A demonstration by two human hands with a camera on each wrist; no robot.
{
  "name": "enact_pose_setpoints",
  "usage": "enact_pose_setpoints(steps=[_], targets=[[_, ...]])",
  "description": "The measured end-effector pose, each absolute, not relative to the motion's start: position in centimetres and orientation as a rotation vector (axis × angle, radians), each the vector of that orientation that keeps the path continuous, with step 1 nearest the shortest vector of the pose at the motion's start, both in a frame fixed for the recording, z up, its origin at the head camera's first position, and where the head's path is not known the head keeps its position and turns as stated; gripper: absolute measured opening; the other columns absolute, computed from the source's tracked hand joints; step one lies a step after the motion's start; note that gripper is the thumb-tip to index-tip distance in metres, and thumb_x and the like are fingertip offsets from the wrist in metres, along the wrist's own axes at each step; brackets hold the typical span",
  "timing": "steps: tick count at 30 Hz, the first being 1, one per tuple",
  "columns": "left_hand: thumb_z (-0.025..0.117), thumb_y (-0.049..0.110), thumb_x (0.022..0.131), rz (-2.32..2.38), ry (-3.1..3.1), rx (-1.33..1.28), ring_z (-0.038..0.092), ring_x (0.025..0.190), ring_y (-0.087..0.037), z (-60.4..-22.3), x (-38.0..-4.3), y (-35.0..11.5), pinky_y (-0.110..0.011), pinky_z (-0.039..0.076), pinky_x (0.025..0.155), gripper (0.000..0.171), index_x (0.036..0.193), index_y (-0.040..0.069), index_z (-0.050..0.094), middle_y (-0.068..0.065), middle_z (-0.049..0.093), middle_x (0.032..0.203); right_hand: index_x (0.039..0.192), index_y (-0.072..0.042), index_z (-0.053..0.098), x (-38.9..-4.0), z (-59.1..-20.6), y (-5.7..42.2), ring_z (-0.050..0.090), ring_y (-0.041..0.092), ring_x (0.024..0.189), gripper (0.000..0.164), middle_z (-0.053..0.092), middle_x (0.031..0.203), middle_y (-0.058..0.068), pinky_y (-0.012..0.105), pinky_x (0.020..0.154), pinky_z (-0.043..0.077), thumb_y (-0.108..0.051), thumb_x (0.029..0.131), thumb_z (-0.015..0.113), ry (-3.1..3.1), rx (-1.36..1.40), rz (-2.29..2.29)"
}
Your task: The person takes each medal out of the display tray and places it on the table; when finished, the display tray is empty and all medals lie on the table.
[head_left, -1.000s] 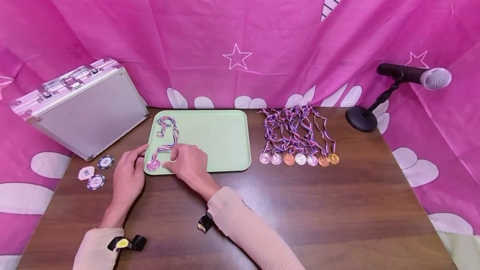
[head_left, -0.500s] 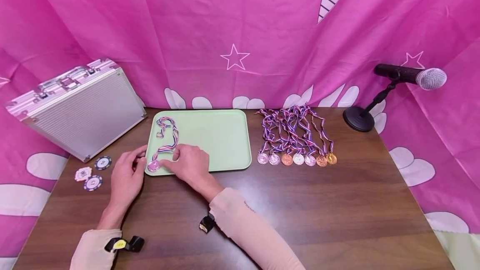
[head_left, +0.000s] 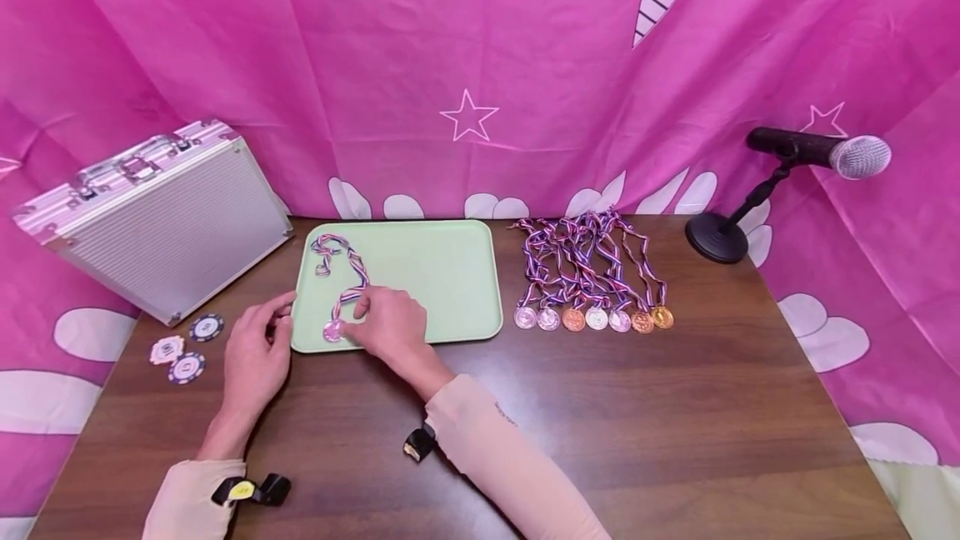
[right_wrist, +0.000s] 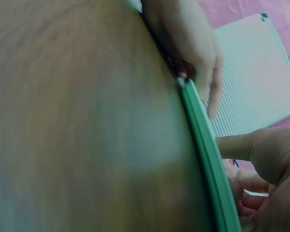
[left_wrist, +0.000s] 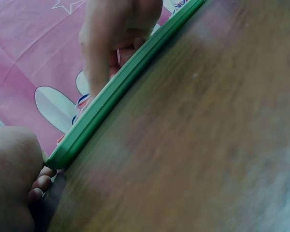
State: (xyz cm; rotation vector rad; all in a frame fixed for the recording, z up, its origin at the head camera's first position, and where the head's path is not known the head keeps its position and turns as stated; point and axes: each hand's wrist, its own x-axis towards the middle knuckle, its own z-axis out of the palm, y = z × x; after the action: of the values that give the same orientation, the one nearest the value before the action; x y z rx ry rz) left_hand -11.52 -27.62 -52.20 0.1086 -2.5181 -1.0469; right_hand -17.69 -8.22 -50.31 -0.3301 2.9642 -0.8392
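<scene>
A pinkish, shiny medal (head_left: 333, 330) lies on the left part of the light green tray (head_left: 457, 332). Its striped ribbon (head_left: 358, 267) snakes up behind it across the tray. My right hand (head_left: 392, 325) pinches the medal and the ribbon close to it, thumb at the disc and fingers curled. Exactly how the fingertips grip is hidden under the hand. At the tray's front left corner, my left hand (head_left: 257, 352) holds the rim, with its lower fingers curled at the corner in the left wrist view.
Right of the tray, several medals (head_left: 597, 318) lie in a row, their ribbons (head_left: 581, 257) tangled behind. A microphone on a stand (head_left: 765, 190) is at far right. A silver case (head_left: 172, 223) stands at left, with three poker chips (head_left: 186, 367) in front.
My right hand has shifted a little to the right, and the medal and lower ribbon have slid with it, away from the tray's left rim. My left hand stays at the corner.
</scene>
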Motion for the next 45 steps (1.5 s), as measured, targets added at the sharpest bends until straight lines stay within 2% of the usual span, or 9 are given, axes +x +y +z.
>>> enact_pose_setpoints(steps=[5,11,16,23,27,31,35,38,45], targets=[[0.057,0.000,0.108,-1.045,-2.498,0.107,0.058,0.104,-0.035,-52.3,-11.5,-27.7,-0.046,0.036,0.088,0.037,0.141,-0.001,0.072,-0.024,0.070,0.115,0.081,-0.039,0.079,-19.6,-52.3,-5.7,0.062,0.005,0.072,0.016,0.062,0.068,-0.022,0.026,0.061,0.046,-0.047,0.087,0.092,2.895,-0.366,-0.912],[0.056,-0.001,0.108,-1.052,-2.496,0.115,0.059,0.105,-0.035,-52.3,-11.5,-27.7,-0.047,0.038,0.088,0.038,0.142,0.001,0.072,-0.024,0.069,0.118,0.087,-0.036,0.084,-20.4,-52.3,-2.1,0.061,0.004,0.072,0.012,0.064,0.071,-0.020,0.027,0.063,0.048,-0.025,0.091,0.085,2.849,-0.370,-1.021],[0.055,0.000,0.108,-1.069,-2.499,0.121,0.059,0.107,-0.038,-52.2,-11.5,-27.7,-0.052,0.039,0.090,0.039,0.142,0.001,0.072,-0.025,0.068,0.119,0.089,-0.034,0.083,-20.3,-52.3,-1.0,0.060,0.004,0.071,0.004,0.064,0.071,-0.018,0.029,0.062,0.047,-0.034,0.091,0.087,2.828,-0.363,-1.093],[0.055,-0.001,0.108,-1.080,-2.502,0.113,0.059,0.106,-0.036,-52.2,-11.6,-27.5,-0.048,0.038,0.089,0.039,0.143,0.001,0.072,-0.025,0.069,0.119,0.088,-0.029,0.076,-19.3,-51.9,-1.1,0.056,0.008,0.075,0.026,0.059,0.079,-0.012,0.029,0.063,0.044,-0.038,0.079,0.098,2.902,-0.362,-1.048],[0.054,-0.002,0.107,-1.077,-2.495,0.114,0.059,0.106,-0.036,-52.3,-11.8,-27.5,-0.046,0.037,0.089,0.039,0.142,0.001,0.073,-0.025,0.069,0.119,0.090,-0.025,0.071,-19.3,-51.7,-0.7,0.058,0.009,0.075,0.025,0.062,0.077,-0.012,0.027,0.067,0.046,-0.027,0.084,0.095,2.858,-0.392,-1.120],[0.054,-0.001,0.107,-1.065,-2.491,0.122,0.059,0.104,-0.034,-52.3,-11.7,-27.7,-0.044,0.037,0.088,0.039,0.142,0.001,0.073,-0.024,0.069,0.119,0.094,-0.016,0.075,-18.5,-49.2,0.1,0.061,0.006,0.071,0.013,0.069,0.075,-0.008,0.024,0.070,0.049,-0.013,0.093,0.087,2.737,-0.446,-1.283],[0.054,0.000,0.108,-1.063,-2.495,0.133,0.058,0.104,-0.033,-52.3,-11.5,-27.8,-0.044,0.037,0.088,0.039,0.142,0.002,0.073,-0.023,0.069,0.118,0.097,-0.006,0.080,-18.3,-47.3,1.4,0.064,0.003,0.063,0.003,0.076,0.079,0.001,0.020,0.061,0.048,-0.004,0.096,0.082,2.594,-0.443,-1.478],[0.054,0.000,0.108,-1.068,-2.500,0.134,0.058,0.104,-0.032,-52.3,-11.5,-27.8,-0.044,0.037,0.088,0.039,0.142,0.002,0.073,-0.023,0.069,0.119,0.102,0.000,0.082,-18.5,-45.8,2.6,0.067,0.005,0.059,0.005,0.079,0.082,0.007,0.020,0.054,0.047,-0.001,0.097,0.081,2.445,-0.389,-1.645],[0.054,0.000,0.108,-1.067,-2.503,0.129,0.057,0.103,-0.029,-52.3,-11.5,-27.8,-0.041,0.037,0.088,0.040,0.142,0.002,0.073,-0.023,0.069,0.118,0.108,0.001,0.082,-18.7,-41.2,5.5,0.069,0.012,0.061,0.011,0.077,0.079,0.006,0.023,0.056,0.048,-0.003,0.099,0.080,2.257,-0.342,-1.875]])
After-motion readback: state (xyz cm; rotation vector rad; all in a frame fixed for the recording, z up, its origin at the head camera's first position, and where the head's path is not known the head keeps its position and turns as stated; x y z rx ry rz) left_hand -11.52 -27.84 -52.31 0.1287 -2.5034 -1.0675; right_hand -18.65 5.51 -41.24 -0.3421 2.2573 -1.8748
